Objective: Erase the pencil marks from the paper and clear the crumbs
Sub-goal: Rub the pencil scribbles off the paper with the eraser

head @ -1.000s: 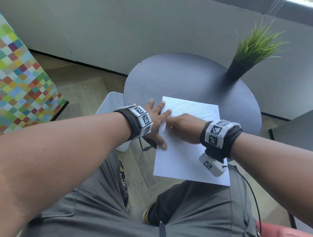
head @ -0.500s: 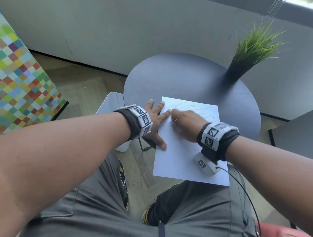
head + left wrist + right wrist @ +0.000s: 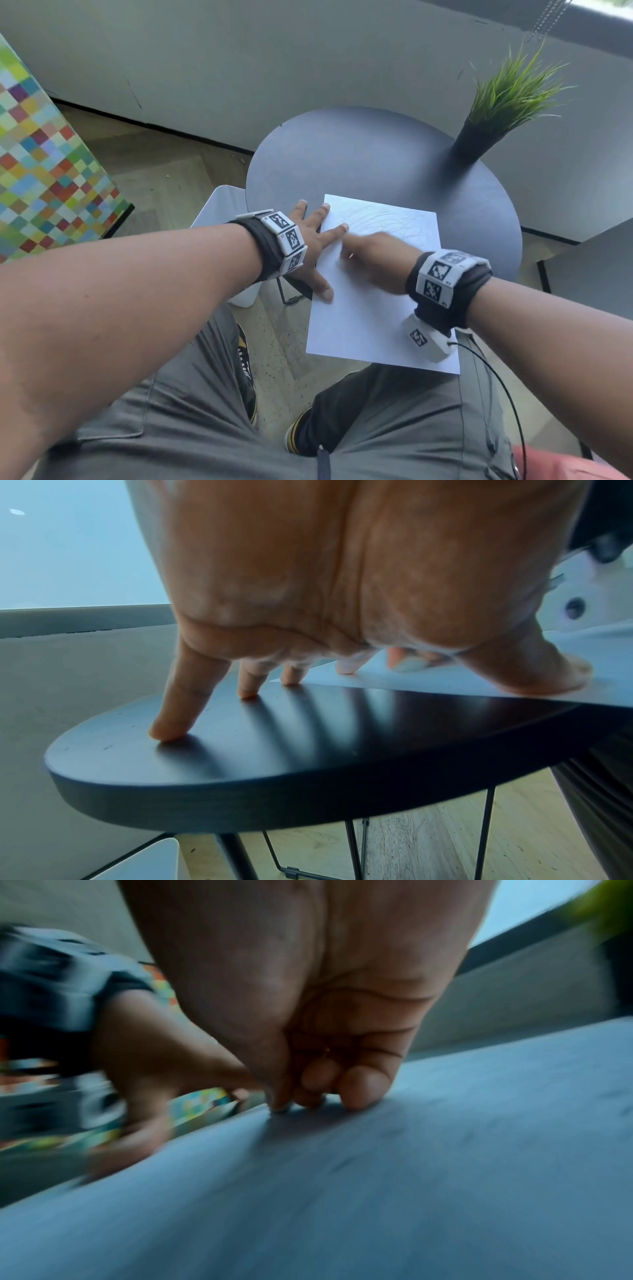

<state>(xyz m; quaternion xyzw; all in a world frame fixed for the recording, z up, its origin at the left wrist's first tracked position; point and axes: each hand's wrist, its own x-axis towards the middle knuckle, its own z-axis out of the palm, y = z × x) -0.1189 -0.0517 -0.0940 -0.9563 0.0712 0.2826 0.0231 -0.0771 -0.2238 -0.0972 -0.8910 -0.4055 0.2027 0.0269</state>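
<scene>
A white paper (image 3: 359,318) lies on the round dark table (image 3: 359,154), its near end hanging over the table's edge. Faint pencil scribbles (image 3: 383,219) cover its far part. My left hand (image 3: 315,240) lies flat with spread fingers, thumb and forefinger on the paper's left edge (image 3: 445,685), the other fingers (image 3: 171,729) on the table. My right hand (image 3: 373,253) is motion-blurred on the paper just below the scribbles. Its curled fingers (image 3: 318,1091) pinch a small pale eraser (image 3: 409,666) against the sheet (image 3: 411,1177).
A potted grass plant (image 3: 507,99) in a dark vase stands at the table's far right. A white stool (image 3: 222,212) sits on the floor left of the table, and a chequered multicolour panel (image 3: 44,164) lies further left. A grey wall runs behind.
My right hand slid up the paper towards the scribbles and back down again, rubbing. My left hand and the paper have stayed in place.
</scene>
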